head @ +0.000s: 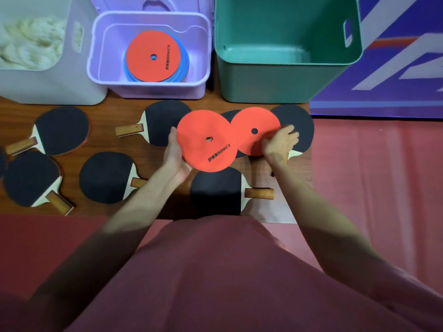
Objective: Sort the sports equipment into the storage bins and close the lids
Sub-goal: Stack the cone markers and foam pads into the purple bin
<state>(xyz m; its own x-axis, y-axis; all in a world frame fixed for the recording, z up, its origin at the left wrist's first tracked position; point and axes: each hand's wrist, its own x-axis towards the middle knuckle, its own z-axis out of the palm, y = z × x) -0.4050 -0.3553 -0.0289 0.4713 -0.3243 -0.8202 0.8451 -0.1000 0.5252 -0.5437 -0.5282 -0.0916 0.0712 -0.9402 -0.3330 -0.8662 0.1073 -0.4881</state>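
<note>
Each hand (176, 149) with one orange disc (203, 142); seven paddles (62, 130)

We see matt black rubber on the wooden-handled paddles (109, 178), smooth matt orange discs (203, 141), satiny plastic on the lilac bin (148, 88) and green bin (271, 77).
</note>
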